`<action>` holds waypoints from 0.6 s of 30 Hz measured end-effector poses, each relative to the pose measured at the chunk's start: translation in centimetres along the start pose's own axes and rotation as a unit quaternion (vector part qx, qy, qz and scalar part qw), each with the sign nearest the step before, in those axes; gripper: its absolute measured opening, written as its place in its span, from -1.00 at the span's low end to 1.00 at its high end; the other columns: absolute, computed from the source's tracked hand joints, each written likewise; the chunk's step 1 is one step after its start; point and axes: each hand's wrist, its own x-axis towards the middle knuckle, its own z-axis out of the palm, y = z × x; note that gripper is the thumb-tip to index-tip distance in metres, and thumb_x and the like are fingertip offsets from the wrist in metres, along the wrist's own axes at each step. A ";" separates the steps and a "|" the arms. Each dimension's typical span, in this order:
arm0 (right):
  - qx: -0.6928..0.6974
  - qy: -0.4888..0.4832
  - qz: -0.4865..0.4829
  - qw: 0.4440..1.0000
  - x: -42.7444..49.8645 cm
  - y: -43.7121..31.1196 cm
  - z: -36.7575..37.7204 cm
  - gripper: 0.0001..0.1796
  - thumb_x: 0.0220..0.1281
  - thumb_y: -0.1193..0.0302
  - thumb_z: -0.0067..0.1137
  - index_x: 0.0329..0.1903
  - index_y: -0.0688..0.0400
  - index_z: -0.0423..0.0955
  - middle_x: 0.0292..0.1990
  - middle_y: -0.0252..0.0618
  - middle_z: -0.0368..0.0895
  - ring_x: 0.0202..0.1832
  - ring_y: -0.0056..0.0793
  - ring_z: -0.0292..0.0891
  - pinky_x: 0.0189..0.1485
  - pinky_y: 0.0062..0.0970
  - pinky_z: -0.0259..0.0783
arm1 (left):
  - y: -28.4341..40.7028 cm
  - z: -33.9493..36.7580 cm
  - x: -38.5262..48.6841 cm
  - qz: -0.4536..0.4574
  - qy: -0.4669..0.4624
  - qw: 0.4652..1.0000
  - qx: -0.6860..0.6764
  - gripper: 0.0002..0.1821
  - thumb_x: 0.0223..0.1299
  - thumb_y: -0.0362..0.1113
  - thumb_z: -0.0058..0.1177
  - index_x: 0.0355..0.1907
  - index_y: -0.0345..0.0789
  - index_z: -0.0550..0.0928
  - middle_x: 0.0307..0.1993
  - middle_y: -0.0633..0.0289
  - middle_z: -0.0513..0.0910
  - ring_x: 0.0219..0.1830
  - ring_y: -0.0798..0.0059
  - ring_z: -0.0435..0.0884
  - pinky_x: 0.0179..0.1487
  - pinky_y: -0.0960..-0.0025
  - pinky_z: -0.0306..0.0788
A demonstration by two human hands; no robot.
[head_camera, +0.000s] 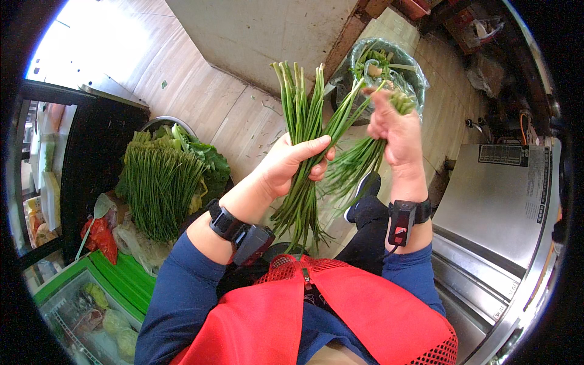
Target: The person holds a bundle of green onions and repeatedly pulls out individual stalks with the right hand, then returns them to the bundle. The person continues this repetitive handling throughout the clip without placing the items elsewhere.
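In the head view, my left hand (303,159) is closed around the middle of a bunch of long green stalks (303,107), their pale cut ends fanned upward and thin ends hanging down. To its right, my right hand (397,127), somewhat blurred, grips a second green bunch (358,166) whose thin ends trail down to the left. Its fingertips are beside a lined bin (422,77) holding green scraps. At the left lies a large pile of similar stalks (162,182) on leafy greens (212,159), with a metal bowl's rim (175,121) behind them.
Wooden-look floor tiles (232,109) carry scattered green bits. A pale panel (269,36) stands ahead. A stainless steel appliance (492,196) is at the right. A green-framed chest (123,273), a red plastic bag (102,237) and a clear bag (141,242) sit at the left.
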 end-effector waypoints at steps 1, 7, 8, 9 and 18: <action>0.018 -0.030 0.021 0.999 -0.2 0.2 0.1 -0.84 -0.03 0.45 0.31 -0.40 0.16 0.50 -0.68 -0.51 0.36 -0.73 -0.73 0.16 -0.67 -0.67 0.10 | 0.0 0.1 0.0 0.003 0.005 1.000 0.007 -0.84 0.17 -0.26 0.07 -0.36 -0.32 0.49 -0.44 0.24 0.53 -0.62 0.64 0.36 -0.55 0.56 0.23; 0.079 0.183 -0.024 0.980 1.7 -0.6 -1.4 -0.78 0.09 0.35 0.23 -0.45 0.21 0.40 -0.73 -0.58 0.05 -0.70 -0.72 -0.03 -0.60 -0.63 0.02 | 0.1 0.3 0.0 -0.009 -0.012 0.999 -0.033 -0.84 0.19 -0.26 0.04 -0.38 -0.30 0.45 -0.47 0.29 0.48 -0.63 0.66 0.32 -0.55 0.57 0.21; 0.110 0.163 -0.032 0.980 1.8 -0.9 -1.8 -0.77 0.10 0.33 0.22 -0.43 0.21 0.41 -0.73 -0.59 0.02 -0.71 -0.72 -0.04 -0.60 -0.62 0.01 | 0.2 0.3 0.0 -0.018 -0.023 0.998 -0.049 -0.83 0.20 -0.26 0.04 -0.38 -0.30 0.44 -0.47 0.29 0.47 -0.63 0.67 0.31 -0.55 0.57 0.20; 0.136 0.185 -0.029 0.973 1.8 -1.1 -1.9 -0.76 0.11 0.31 0.22 -0.42 0.21 0.41 -0.74 -0.59 -0.01 -0.71 -0.72 -0.06 -0.60 -0.62 0.01 | 0.2 0.3 0.0 -0.022 -0.022 0.998 -0.054 -0.83 0.20 -0.26 0.03 -0.38 -0.30 0.43 -0.48 0.30 0.46 -0.63 0.67 0.30 -0.55 0.57 0.19; 0.075 -0.015 -0.010 0.997 0.5 -0.1 -0.1 -0.77 0.20 0.30 0.11 -0.37 0.25 0.44 -0.74 -0.53 0.14 -0.75 -0.71 0.02 -0.65 -0.62 0.05 | 0.0 -0.4 0.1 -0.050 -0.014 0.998 -0.029 -0.75 0.21 -0.23 0.00 -0.18 -0.37 0.50 -0.21 0.17 0.57 -0.44 0.51 0.53 -0.41 0.48 0.40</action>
